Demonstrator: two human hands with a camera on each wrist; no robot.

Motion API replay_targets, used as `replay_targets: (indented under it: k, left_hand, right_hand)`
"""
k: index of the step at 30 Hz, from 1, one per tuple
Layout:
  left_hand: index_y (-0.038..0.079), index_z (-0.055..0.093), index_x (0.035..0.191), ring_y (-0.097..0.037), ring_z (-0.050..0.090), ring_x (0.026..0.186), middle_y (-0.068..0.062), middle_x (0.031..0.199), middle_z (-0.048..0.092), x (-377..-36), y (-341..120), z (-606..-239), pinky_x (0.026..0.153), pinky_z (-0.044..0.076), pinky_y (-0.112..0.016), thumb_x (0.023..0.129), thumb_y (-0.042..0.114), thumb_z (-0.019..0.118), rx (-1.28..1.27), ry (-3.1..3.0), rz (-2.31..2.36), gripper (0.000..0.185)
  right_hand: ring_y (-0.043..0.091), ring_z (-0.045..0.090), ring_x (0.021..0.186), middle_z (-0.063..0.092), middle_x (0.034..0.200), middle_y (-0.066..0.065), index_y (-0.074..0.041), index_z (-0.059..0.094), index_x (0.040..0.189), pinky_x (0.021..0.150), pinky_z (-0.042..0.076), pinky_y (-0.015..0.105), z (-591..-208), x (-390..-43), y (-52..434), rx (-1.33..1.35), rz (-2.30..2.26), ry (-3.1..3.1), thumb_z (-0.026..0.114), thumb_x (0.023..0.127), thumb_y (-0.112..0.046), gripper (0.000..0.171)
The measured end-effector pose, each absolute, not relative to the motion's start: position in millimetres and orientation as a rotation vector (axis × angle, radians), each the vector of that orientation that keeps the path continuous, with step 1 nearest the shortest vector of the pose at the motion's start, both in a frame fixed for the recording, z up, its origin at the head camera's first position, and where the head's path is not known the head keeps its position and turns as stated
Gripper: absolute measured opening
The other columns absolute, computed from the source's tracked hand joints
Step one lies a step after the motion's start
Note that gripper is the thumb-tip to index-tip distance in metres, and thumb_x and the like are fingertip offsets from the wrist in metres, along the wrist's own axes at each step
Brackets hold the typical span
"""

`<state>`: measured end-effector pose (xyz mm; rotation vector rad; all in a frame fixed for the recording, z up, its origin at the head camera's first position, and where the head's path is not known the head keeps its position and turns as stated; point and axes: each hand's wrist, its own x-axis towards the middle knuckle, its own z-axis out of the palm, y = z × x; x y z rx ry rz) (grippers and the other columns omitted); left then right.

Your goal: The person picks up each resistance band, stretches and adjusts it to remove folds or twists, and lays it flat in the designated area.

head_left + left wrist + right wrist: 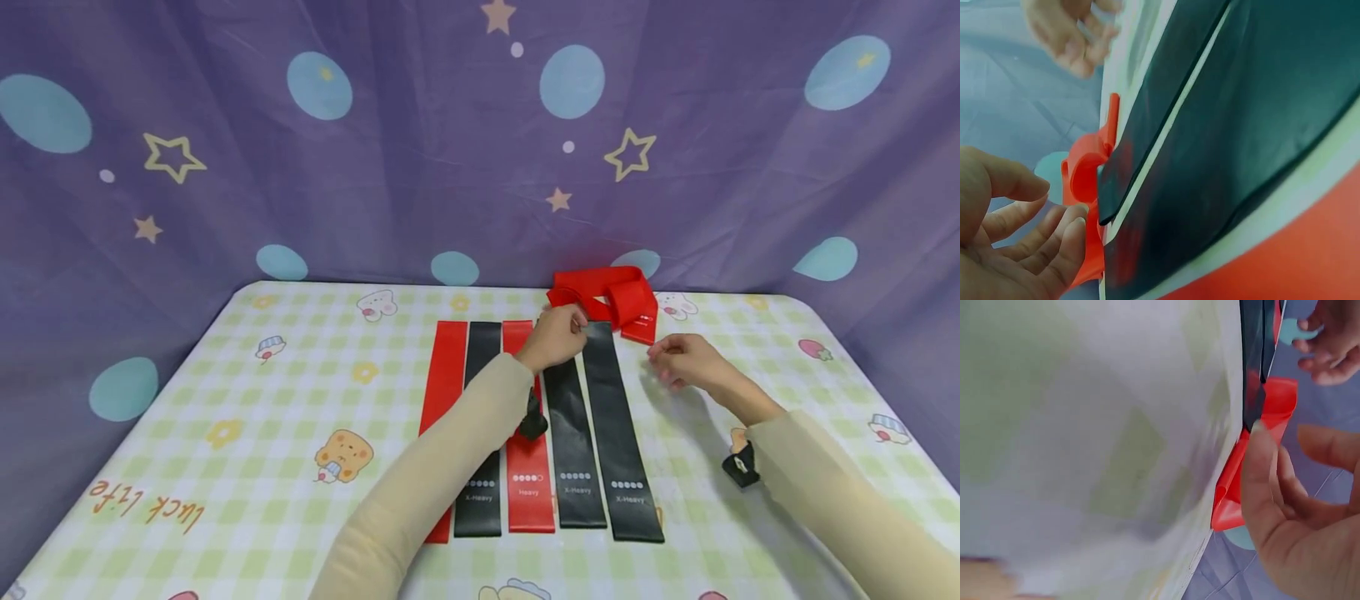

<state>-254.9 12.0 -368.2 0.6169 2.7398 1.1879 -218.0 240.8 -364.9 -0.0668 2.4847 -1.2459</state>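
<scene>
Several flat resistance bands lie side by side on the table: a red one (448, 367) at the left, a black X-Heavy one (480, 508), a red Heavy one (529, 492), and two more black ones, with the rightmost black band (618, 425) at the end. Behind them a loose red band (600, 283) sits folded over itself. My left hand (557, 337) hovers at the far ends of the black bands, fingers loosely bent and holding nothing. To the right of the loose red band, my right hand (693, 364) is held above the cloth, its fingers relaxed around no object.
A green checked tablecloth (247, 467) with cartoon prints covers the table. Directly behind the table's far edge hangs a purple curtain (420, 167) with stars and blue spots. My left forearm crosses over the bands on the left.
</scene>
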Motion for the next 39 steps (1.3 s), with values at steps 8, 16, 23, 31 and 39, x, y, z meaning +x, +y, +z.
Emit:
replay_targets:
  k: [8,16,23,31,39]
  left_hand:
    - [0.000,0.061,0.112,-0.018,0.058,0.088,-0.010,0.103,0.064,-249,10,-370,0.079,0.051,-0.027,0.088,0.007,0.056,0.615,2.698,1.236,0.025]
    - [0.001,0.061,0.111,-0.018,0.057,0.089,-0.009,0.102,0.064,-243,10,-372,0.079,0.051,-0.025,0.088,0.006,0.056,0.580,2.698,1.263,0.023]
    - [0.002,0.063,0.107,-0.017,0.057,0.086,-0.009,0.100,0.064,-240,11,-375,0.076,0.049,-0.023,0.089,0.006,0.055,0.605,2.696,1.244,0.020]
    - [0.004,0.065,0.103,-0.015,0.057,0.082,-0.008,0.100,0.065,-237,9,-376,0.072,0.050,-0.022,0.090,0.007,0.056,0.562,2.654,1.277,0.017]
    - [0.000,0.065,0.105,-0.021,0.060,0.092,-0.012,0.105,0.066,-239,6,-378,0.082,0.051,-0.028,0.091,0.006,0.055,0.541,2.613,1.349,0.019]
  right_hand:
    - [0.019,0.057,0.093,0.049,0.123,0.024,0.015,0.040,0.131,0.083,0.054,0.035,-358,-261,234,0.123,-1.342,2.607,0.049,0.092,-0.012,0.048]
    - [0.020,0.054,0.092,0.049,0.112,0.012,0.010,0.034,0.136,0.088,0.050,0.036,-357,-289,231,0.274,-1.463,2.491,0.047,0.093,-0.014,0.051]
    - [0.007,0.057,0.070,0.056,0.078,-0.009,0.004,0.042,0.136,0.075,0.054,0.023,-360,-300,232,0.380,-1.544,2.382,0.054,0.094,-0.019,0.050]
    - [0.001,0.062,0.063,0.056,0.071,-0.013,0.006,0.045,0.128,0.082,0.055,0.027,-350,-310,225,0.335,-1.721,2.403,0.052,0.095,-0.011,0.037]
    - [-0.001,0.060,0.060,0.058,0.064,-0.015,-0.006,0.051,0.103,0.062,0.053,0.017,-327,-312,221,0.254,-1.915,2.388,0.054,0.094,-0.012,0.012]
